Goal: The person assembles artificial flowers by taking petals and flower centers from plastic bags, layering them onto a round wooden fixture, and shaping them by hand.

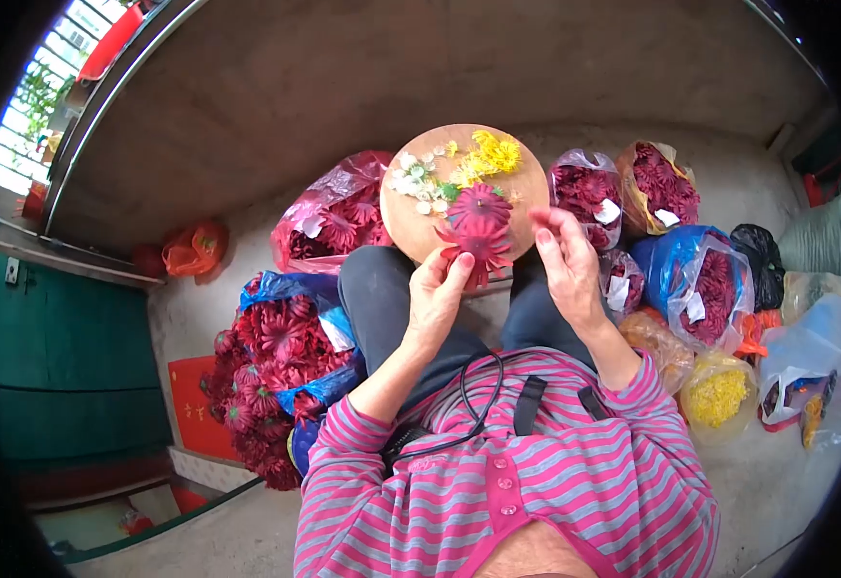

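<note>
My left hand [437, 294] pinches the edge of a dark red artificial flower [479, 243] between thumb and fingertips, just over the near edge of a round wooden board [406, 217]. My right hand [570, 260] is raised to the right of the flower, fingers apart, touching nothing that I can see. Another dark red flower [479, 207] lies on the board beyond the held one, with green pieces beside it. Yellow flower pieces [493, 154] lie at the board's far right, and small white pieces [414, 179] at its left.
Bags of dark red flowers stand left [280, 332] and right [709, 289] of my legs. A bag of yellow pieces [717, 395] sits at the lower right. An orange bag [196, 249] lies by the far-left wall, near a green door [73, 356].
</note>
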Motion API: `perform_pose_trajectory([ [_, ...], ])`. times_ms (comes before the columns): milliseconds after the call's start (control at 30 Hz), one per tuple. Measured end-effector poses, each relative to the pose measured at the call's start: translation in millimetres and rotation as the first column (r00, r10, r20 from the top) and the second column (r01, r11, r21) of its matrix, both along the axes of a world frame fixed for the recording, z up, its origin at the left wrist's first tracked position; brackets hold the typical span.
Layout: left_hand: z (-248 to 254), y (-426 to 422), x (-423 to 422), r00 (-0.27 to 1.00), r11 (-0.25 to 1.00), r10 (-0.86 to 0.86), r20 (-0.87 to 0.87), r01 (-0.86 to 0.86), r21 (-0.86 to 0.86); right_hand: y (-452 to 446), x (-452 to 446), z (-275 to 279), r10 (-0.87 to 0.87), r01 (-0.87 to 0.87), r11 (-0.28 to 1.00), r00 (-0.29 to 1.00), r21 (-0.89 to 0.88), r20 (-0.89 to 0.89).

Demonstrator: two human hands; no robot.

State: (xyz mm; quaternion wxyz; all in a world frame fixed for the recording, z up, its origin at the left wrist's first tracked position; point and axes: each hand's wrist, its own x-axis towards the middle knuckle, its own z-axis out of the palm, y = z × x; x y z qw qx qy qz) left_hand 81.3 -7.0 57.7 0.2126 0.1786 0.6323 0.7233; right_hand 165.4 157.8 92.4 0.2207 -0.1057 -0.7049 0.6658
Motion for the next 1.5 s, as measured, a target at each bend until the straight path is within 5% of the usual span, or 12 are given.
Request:
perform_pose_trajectory([
  [67, 4.8, -5.0, -1.1, 0.989, 0.995, 0.062, -0.137, -0.072, -0.072, -11.4, 4.2, -1.0, 0.009, -0.011, 0.995, 1.0, 0.101, 0.015],
  [100, 9.6, -4.7, 0.3, 0.894, 0.981, 0.051, -0.445, -0.128, -0.144, -22.4, 5.1, -2.9, 0.059, -0.06, 0.998, 0.998, 0.035, 0.022],
  [200, 21.6, 4.1, 3.3, 0.15, 0.913, -0.148, -0.978, -0.36, -0.193, -42.5, 4.0, -6.5, 0.194, -0.189, 0.971, 0.981, -0.148, 0.021],
  [233, 21.4, 5.6, 3.7, 0.149, 0.914, -0.141, -0.979, -0.36, -0.187, -39.2, 3.6, -8.3, 0.194, -0.189, 0.972, 0.981, -0.141, 0.021],
  [367, 19.1, 4.7, 6.8, 0.562, 0.981, 0.098, -0.821, -0.192, -0.015, -19.5, 2.8, -17.4, 0.166, -0.118, 0.877, 0.984, -0.466, 0.062],
  [400, 20.0, 3.8, 4.8, 0.56, 0.981, 0.1, -0.822, -0.195, -0.013, -19.7, 1.4, -16.7, 0.168, -0.122, 0.877, 0.984, -0.465, 0.06],
  [500, 24.2, -6.3, -0.3, 0.988, 0.993, -0.114, -0.102, 0.111, -0.036, -26.4, 1.9, -11.9, 0.268, -0.21, 0.912, 0.955, -0.352, 0.125],
  [533, 24.8, -7.7, -1.0, 0.963, 0.98, -0.2, 0.179, 0.2, 0.017, -27.9, 1.5, -9.7, 0.3, -0.243, 0.918, 0.942, -0.314, 0.148],
  [867, 29.4, 9.2, -18.7, 0.992, 0.997, 0.001, 0.124, -0.01, 0.072, -3.9, -31.9, -24.6, 0.146, -0.13, 0.973, 0.986, -0.189, 0.078],
  [1033, 7.0, 23.0, -52.4, 0.951, 0.98, -0.078, 0.298, 0.018, 0.198, 18.4, -70.7, -28.4, 0.046, -0.037, 0.993, 0.996, -0.116, 0.076],
  [1400, -38.4, 25.3, -63.4, 0.931, 0.991, -0.097, 0.351, 0.055, 0.125, 21.5, -77.5, -67.9, 0.098, -0.051, 0.978, 0.969, -0.204, 0.227],
  [1500, -36.6, 19.2, -63.6, 0.958, 0.997, 0.055, 0.28, -0.068, 0.035, 34.8, -66.3, -63.3, 0.003, -0.053, 0.982, 0.963, 0.18, 0.268],
])
